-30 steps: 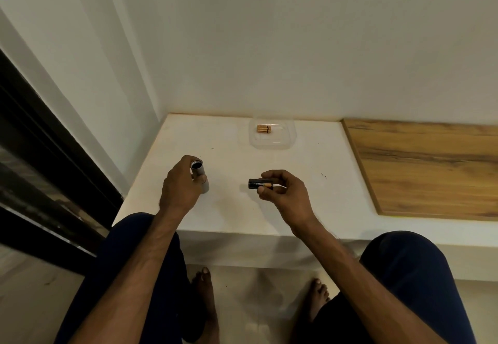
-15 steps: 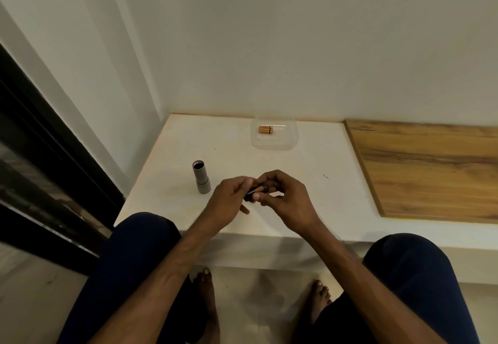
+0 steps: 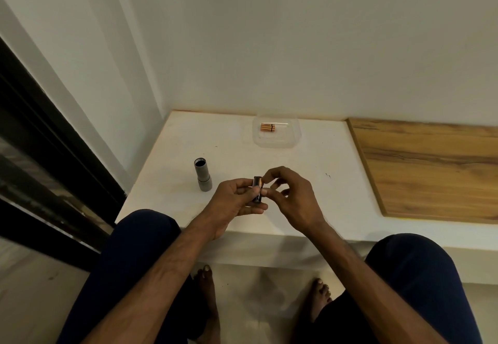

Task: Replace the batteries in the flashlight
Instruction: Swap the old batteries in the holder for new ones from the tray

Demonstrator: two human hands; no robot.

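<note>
A grey flashlight body [image 3: 202,174] stands upright on the white ledge [image 3: 310,171], its open end up and dark inside. To its right, above the ledge's front part, my left hand [image 3: 234,203] holds a black battery holder [image 3: 257,189] with copper-topped batteries in it, turned upright. My right hand [image 3: 289,198] is against the holder's right side, thumb and forefinger pinching at its upper end. Several spare copper-and-black batteries [image 3: 267,128] lie in a clear plastic tray [image 3: 275,138] at the back of the ledge.
A wooden board [image 3: 431,165] covers the ledge to the right. A white wall rises behind. A dark door frame [image 3: 54,160] runs down the left. My knees in dark trousers and bare feet are below the ledge's front edge.
My left hand let go of the flashlight, which stays standing, and came over to the battery holder. The holder turned from lying sideways in my right hand to upright in both hands.
</note>
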